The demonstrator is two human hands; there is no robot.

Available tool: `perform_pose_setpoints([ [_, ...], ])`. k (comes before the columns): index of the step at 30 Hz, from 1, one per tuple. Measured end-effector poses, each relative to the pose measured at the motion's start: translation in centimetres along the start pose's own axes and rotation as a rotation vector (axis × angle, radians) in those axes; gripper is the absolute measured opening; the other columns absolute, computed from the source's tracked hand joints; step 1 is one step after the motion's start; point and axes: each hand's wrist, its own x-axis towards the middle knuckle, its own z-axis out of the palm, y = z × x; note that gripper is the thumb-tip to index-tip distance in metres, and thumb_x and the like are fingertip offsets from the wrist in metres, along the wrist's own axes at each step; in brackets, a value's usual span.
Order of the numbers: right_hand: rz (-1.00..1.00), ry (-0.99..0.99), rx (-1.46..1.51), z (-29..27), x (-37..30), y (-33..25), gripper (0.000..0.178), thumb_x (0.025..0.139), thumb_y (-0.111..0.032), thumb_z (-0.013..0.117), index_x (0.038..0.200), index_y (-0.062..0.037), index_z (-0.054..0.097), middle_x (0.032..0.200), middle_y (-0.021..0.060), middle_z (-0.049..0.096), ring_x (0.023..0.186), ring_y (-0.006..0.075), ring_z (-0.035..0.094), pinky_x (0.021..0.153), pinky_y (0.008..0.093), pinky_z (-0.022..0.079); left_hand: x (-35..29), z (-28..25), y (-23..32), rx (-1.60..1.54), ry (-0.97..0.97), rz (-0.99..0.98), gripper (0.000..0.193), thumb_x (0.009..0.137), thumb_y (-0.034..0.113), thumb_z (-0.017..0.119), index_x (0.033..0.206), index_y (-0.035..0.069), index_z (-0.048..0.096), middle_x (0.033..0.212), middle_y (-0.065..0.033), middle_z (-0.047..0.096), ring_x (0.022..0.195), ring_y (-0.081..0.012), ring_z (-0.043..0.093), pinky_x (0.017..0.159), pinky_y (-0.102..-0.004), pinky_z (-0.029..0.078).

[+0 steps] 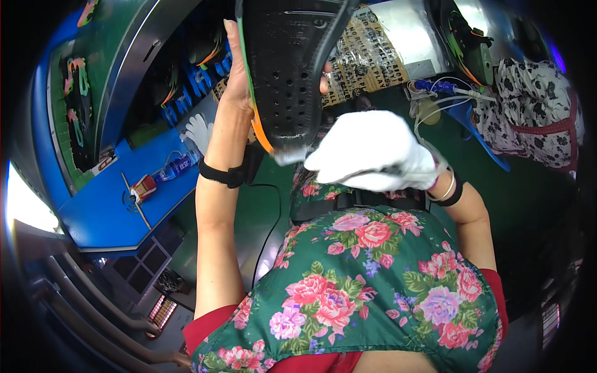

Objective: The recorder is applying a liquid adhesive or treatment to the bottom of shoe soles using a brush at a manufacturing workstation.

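A black shoe (289,81) with a row of small holes and a green-to-orange rim is raised at the top of the view, its lower end toward me. My left hand (237,78) grips it from the left, thumb up along the side and fingertips showing at its right edge. My right hand (370,152), in a white glove, is closed beside the shoe's lower end. From that fist sticks a pale, blurred brush-like tip (291,155), at or touching the orange rim; its handle is hidden by the glove.
On the blue table (102,214) at left lie a white glove (198,132), a plastic bottle (177,166) and a red-and-yellow container (143,186) with a stick. Another shoe (469,50) is at upper right, near a person in patterned clothing (528,112). A black cable (277,214) hangs beside me.
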Motion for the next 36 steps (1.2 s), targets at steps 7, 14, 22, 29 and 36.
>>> perform_pose_setpoints([
  [7, -0.05, -0.106, -0.169, 0.0, 0.9, 0.1, 0.027, 0.085, -0.007, 0.084, 0.112, -0.0107, 0.083, 0.114, 0.0071, 0.083, 0.096, 0.029, 0.078, 0.084, 0.0397, 0.063, -0.4, -0.1, 0.0, -0.012, 0.017, -0.047, 0.124, 0.092, 0.101, 0.021, 0.165, 0.004, 0.045, 0.123, -0.0338, 0.071, 0.093, -0.0421, 0.079, 0.083, -0.0541, 0.067],
  [14, -0.048, -0.074, -0.157, -0.9, 0.6, 0.3, 0.022, 0.09, -0.006, 0.081, 0.112, -0.0095, 0.086, 0.115, 0.0098, 0.084, 0.104, 0.0289, 0.08, 0.086, 0.0405, 0.063, -0.9, -1.0, -1.3, 0.129, 0.231, -0.141, 0.113, 0.097, 0.095, 0.027, 0.158, 0.005, 0.057, 0.12, -0.0308, 0.075, 0.09, -0.0398, 0.081, 0.076, -0.0515, 0.07],
  [22, 0.027, -0.117, -0.177, -1.8, 1.1, 1.3, 0.015, 0.09, -0.009, 0.084, 0.104, -0.0082, 0.087, 0.108, 0.0097, 0.085, 0.096, 0.028, 0.081, 0.088, 0.0393, 0.062, -0.3, -3.6, -2.5, 0.345, 0.477, -0.189, 0.117, 0.093, 0.098, 0.028, 0.149, 0.0, 0.061, 0.118, -0.0253, 0.078, 0.097, -0.0386, 0.081, 0.082, -0.051, 0.07],
  [29, 0.412, 0.32, 0.12, -1.9, 1.4, -0.8, 0.015, 0.087, 0.0, 0.087, 0.102, -0.001, 0.085, 0.109, 0.0149, 0.084, 0.099, 0.0241, 0.081, 0.092, 0.0389, 0.063, -2.5, -4.2, -6.9, -0.591, 0.195, 0.065, 0.096, 0.106, 0.079, 0.03, 0.158, 0.002, 0.055, 0.142, -0.0233, 0.07, 0.118, -0.0387, 0.075, 0.103, -0.0548, 0.063],
  [36, 0.172, 0.274, -0.447, -3.0, 2.6, 0.1, 0.024, 0.089, -0.006, 0.082, 0.113, -0.0086, 0.084, 0.113, 0.0099, 0.083, 0.1, 0.0286, 0.078, 0.091, 0.0397, 0.06, -2.5, -1.9, -13.2, -0.422, 0.456, 0.323, 0.063, 0.117, 0.051, 0.045, 0.157, 0.004, 0.056, 0.156, -0.0167, 0.063, 0.14, -0.0341, 0.063, 0.122, -0.0537, 0.049],
])
